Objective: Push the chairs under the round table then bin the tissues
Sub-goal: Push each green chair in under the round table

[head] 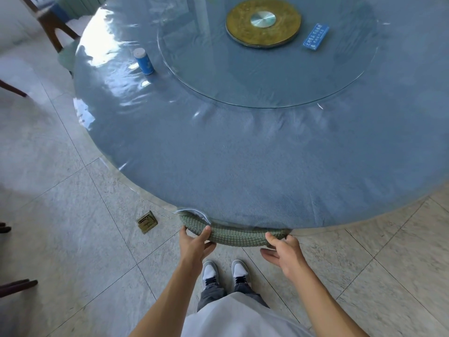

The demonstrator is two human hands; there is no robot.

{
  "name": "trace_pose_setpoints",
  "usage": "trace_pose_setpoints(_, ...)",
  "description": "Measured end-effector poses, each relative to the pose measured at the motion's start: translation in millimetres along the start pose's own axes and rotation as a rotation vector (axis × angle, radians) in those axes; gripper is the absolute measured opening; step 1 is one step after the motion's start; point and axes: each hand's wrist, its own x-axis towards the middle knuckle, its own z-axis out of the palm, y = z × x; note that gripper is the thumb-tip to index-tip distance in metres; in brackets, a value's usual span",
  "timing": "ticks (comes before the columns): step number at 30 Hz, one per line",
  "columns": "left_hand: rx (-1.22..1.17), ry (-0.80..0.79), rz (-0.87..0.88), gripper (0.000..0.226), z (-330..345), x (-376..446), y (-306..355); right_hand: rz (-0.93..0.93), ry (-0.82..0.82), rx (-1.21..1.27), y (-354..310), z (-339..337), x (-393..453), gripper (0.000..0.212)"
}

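I have both hands on the top of a chair back (pixel 233 235), the only part of that chair showing, a green textured curve poking out from under the near rim of the round counter (pixel 243 166). My left hand (pixel 196 244) has a closed grip on the left end of the back, thumb on top and fingers curled underneath. My right hand (pixel 285 254) sits at the right end with a looser grip: the thumb presses on the top of the back while the fingers are spread and mostly clear of it, so it is half open rather than clamped. The rest of the chair is hidden beneath the counter's blue cloth and clear plastic cover. On the counter there is a glass turntable (pixel 267 69) with a gold disc (pixel 263 21) at its centre, a blue packet (pixel 315 36) lying on the glass to the right of the disc, and a small blue canister with a white cap (pixel 143 61) standing just outside the glass on the left. Another chair with dark wooden legs (pixel 52 25) stands apart from the counter at the far left. A brass floor socket (pixel 147 222) sits in the tiled floor (pixel 60 215) left of my hands. My shoes (pixel 226 273) are just behind the chair.
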Motion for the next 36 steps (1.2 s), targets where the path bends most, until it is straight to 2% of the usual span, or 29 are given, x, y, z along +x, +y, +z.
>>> trace_pose_setpoints(2,0.090,0.040,0.054,0.079,-3.5,-5.3,2.3,-0.054,0.100,-0.344,-4.0,-4.4,-5.2,0.023)
trace_pose_setpoints(4,0.331,0.101,0.229,0.085,-6.9,-11.4,6.7,-0.136,0.208,-0.695,-6.0,-5.5,-10.2,0.019)
trace_pose_setpoints(6,0.518,0.138,0.408,0.079,-6.0,-20.1,17.0,-0.227,0.234,-0.891,-13.0,2.4,-20.1,0.016)
trace_pose_setpoints(8,0.602,0.145,0.518,0.073,-2.4,-28.7,31.8,-0.367,0.210,-1.017,-27.7,20.5,-32.8,0.016)
trace_pose_setpoints(12,0.750,0.150,0.736,0.069,-0.9,-45.4,66.8,-0.725,0.073,-0.998,-67.2,69.9,-66.4,0.018)
trace_pose_setpoints(16,0.907,0.308,0.950,0.069,-19.3,-59.6,112.5,-1.009,-0.042,-0.989,-98.6,120.3,-92.9,0.044)
trace_pose_setpoints(21,0.940,0.506,1.093,0.070,-68.2,-77.0,162.4,-1.322,-0.170,-1.006,-121.8,192.5,-130.4,0.058)
trace_pose_setpoints(28,0.830,0.702,1.058,0.069,-163.8,-57.7,216.8,-1.464,-0.342,-1.098,-117.5,315.1,-153.2,0.060)
trace_pose_setpoints(36,0.750,0.763,0.986,0.068,-280.6,-2.6,295.4,-1.445,-0.468,-1.150,-96.8,482.4,-172.1,0.059)
